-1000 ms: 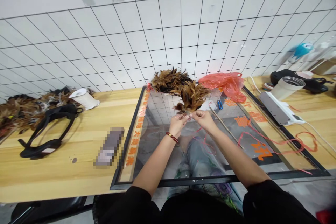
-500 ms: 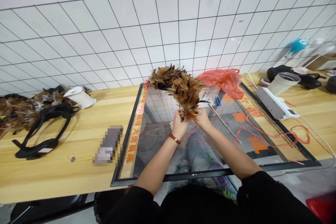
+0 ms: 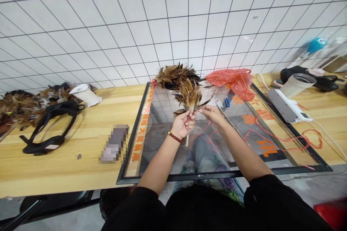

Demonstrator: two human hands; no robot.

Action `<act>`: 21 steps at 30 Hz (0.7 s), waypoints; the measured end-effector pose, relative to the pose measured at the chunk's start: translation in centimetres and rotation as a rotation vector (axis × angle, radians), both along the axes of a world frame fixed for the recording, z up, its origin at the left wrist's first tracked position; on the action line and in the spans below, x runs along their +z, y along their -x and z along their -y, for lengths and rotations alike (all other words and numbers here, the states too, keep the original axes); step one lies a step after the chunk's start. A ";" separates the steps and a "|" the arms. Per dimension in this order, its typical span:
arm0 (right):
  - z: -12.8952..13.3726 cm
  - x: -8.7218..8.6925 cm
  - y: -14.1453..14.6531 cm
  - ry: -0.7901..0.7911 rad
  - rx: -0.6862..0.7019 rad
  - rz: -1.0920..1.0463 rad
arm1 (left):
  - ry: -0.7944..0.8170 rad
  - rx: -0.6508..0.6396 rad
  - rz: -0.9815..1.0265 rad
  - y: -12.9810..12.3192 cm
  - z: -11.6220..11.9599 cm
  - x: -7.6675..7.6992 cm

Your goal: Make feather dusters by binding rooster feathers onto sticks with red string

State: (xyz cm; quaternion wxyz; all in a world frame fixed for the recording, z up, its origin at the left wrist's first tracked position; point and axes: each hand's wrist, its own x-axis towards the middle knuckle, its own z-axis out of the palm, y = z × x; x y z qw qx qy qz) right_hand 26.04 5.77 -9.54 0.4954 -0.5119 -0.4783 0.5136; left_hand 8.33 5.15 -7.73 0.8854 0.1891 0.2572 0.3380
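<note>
My left hand (image 3: 183,124), with a beaded bracelet at the wrist, is closed around the stick of a feather duster (image 3: 189,95). Its brown feathers fan upward above my fingers, and the pale stick end pokes out below. Thumb and fingers of my right hand (image 3: 211,114) pinch a dark feather at the right side of the duster's base. Behind the duster lies a pile of brown and black feathers (image 3: 173,75). Pink string (image 3: 210,139) trails over the glass below my hands.
A black-framed glass panel (image 3: 217,177) lies on the wooden table (image 3: 89,173). Around it are a red plastic bag (image 3: 230,79), blue cutter (image 3: 227,101), power strip (image 3: 288,106), phone (image 3: 115,144), white spool (image 3: 86,95), black strap (image 3: 51,126) and more feathers (image 3: 24,108).
The duster has turned more upright, so its stick now shows below my left hand. My right hand has shifted slightly right, with fingertips at the feather bases.
</note>
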 end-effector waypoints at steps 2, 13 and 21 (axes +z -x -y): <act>-0.2 -0.1 -0.2 -0.048 -0.029 0.029 | -0.073 0.092 -0.153 -0.6 0.1 -0.4; 1.0 1.0 1.3 -0.150 -0.106 0.202 | -0.215 0.473 -0.288 -0.8 -0.2 -0.4; 0.7 1.0 0.0 -0.155 -0.128 0.332 | -0.185 0.471 -0.249 0.2 -0.8 0.2</act>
